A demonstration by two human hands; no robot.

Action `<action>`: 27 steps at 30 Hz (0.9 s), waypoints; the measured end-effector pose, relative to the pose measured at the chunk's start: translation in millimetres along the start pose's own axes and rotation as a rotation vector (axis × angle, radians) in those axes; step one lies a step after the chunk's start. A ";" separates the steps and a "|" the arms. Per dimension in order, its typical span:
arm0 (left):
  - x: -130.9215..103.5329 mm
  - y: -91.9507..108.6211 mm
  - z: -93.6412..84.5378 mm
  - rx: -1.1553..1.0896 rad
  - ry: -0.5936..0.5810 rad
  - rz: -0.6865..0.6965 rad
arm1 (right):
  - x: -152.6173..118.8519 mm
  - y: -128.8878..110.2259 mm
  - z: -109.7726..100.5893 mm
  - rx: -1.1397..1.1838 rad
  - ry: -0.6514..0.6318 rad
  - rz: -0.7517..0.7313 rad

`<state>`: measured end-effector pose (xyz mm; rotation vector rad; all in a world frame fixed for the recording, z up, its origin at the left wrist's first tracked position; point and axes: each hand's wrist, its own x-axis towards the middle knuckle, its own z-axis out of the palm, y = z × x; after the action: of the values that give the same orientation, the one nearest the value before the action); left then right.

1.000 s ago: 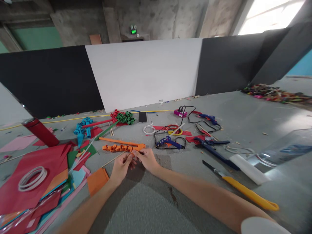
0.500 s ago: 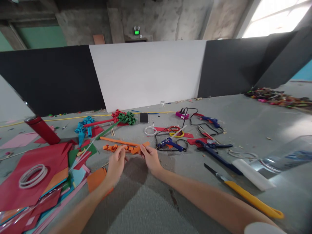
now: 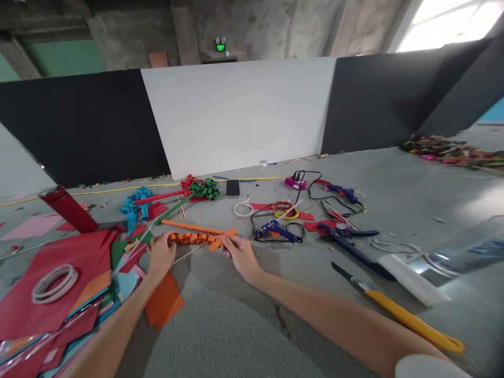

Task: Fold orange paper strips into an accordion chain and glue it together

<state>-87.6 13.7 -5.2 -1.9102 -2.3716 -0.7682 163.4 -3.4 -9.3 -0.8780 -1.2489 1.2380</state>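
Note:
A curled orange paper strip (image 3: 192,238) stretches between my two hands, low over the grey floor. My left hand (image 3: 162,255) is closed on its curly left end. The fingers of my right hand (image 3: 239,253) pinch its flat right end. Just behind lies an orange paper-wrapped stick (image 3: 195,227). A thin wooden stick (image 3: 189,253) shows below the strip. Orange paper sheets (image 3: 164,302) lie beside my left forearm. Farther back are a green curled-paper flower (image 3: 207,189), a red one (image 3: 191,184) and a blue one (image 3: 136,202).
To the right are a blue glue gun (image 3: 277,231), a second glue gun (image 3: 342,192), a pink power strip (image 3: 295,182), dark blue cutters (image 3: 350,249) and a yellow-handled knife (image 3: 409,317). A phone (image 3: 232,188) lies ahead. Left are a red bottle (image 3: 70,210) and red paper (image 3: 90,257).
My left hand has moved left along the orange strip to its end, and the strip is now drawn out between my hands. My right hand stays nearly in place.

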 end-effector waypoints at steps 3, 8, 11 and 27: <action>-2.2 6.6 -0.3 -0.098 0.020 0.065 | -0.1 0.9 -0.8 -0.033 -0.001 -0.032; -12.0 28.2 -2.9 -0.382 0.018 0.156 | 0.2 1.3 -1.2 -0.041 -0.022 -0.056; -22.6 45.9 -8.8 -0.467 -0.023 0.165 | 0.1 1.8 -0.8 -0.028 -0.059 -0.073; -46.6 76.5 -26.0 -0.607 -0.229 0.271 | -0.4 2.7 -1.4 -0.137 -0.044 -0.133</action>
<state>-12.9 -28.0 31.9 -2.5944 -2.0624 -1.4335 164.3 -3.1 -12.2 -0.8548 -1.4171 1.0812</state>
